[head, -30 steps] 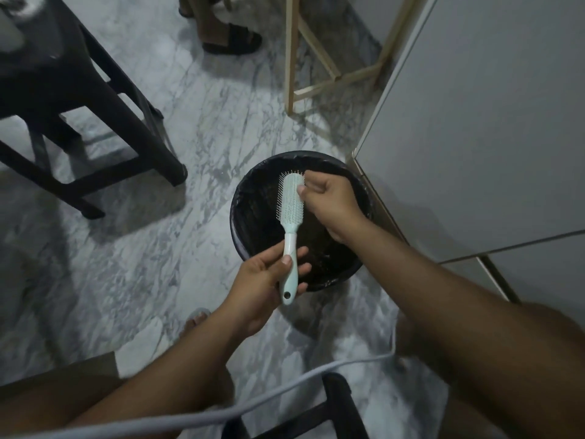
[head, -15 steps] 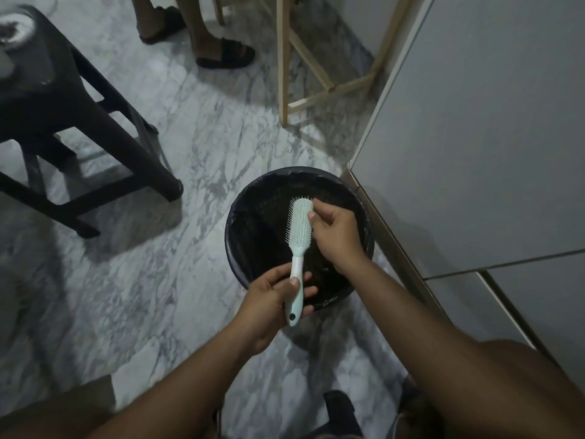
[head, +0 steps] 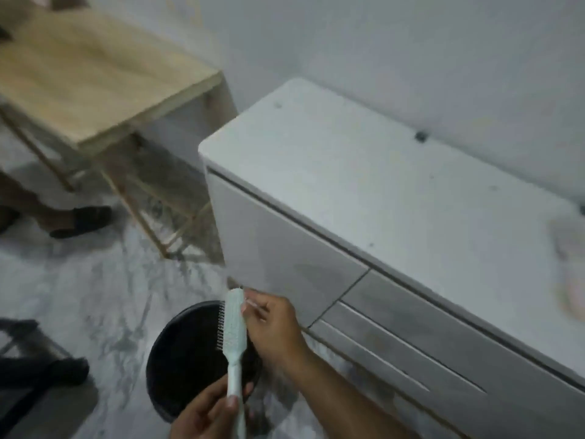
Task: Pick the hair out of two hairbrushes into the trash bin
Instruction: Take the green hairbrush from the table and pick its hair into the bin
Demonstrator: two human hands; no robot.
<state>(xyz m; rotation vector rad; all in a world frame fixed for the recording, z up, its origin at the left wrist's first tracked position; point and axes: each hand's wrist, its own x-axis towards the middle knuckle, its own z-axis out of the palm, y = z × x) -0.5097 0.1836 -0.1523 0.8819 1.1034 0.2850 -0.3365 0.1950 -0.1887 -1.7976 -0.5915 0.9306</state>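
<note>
Grey-veined marble floor [head: 95, 296] fills the view from 9 to 6 o'clock, with a plain white wall [head: 380, 42] from 12 to 2. At 8 o'clock stands a black stool [head: 60, 372], cut off by the frame edge. At 9 o'clock another person's foot in a black sandal [head: 84, 220] is on the floor, beside the legs of a light wooden table [head: 95, 77] that takes up 10 to 11 o'clock.

The black trash bin [head: 177, 359] sits on the floor at 6 o'clock, just beside the white cabinet [head: 285, 248]. Over the bin, the left grip [head: 205, 413] clasps the handle of the pale green hairbrush [head: 235, 327], which is upright with its bristles facing 9 o'clock. The right grip [head: 273, 331] has its fingers curled against the back of the brush head; whether they pinch any hair is too blurred to tell. Both grips and the brush hide the bin's right rim.

The cabinet's top surface [head: 395, 185] runs from centre to 4 o'clock, and a blurred pale thing [head: 573, 280] lies on it at 3 o'clock.
</note>
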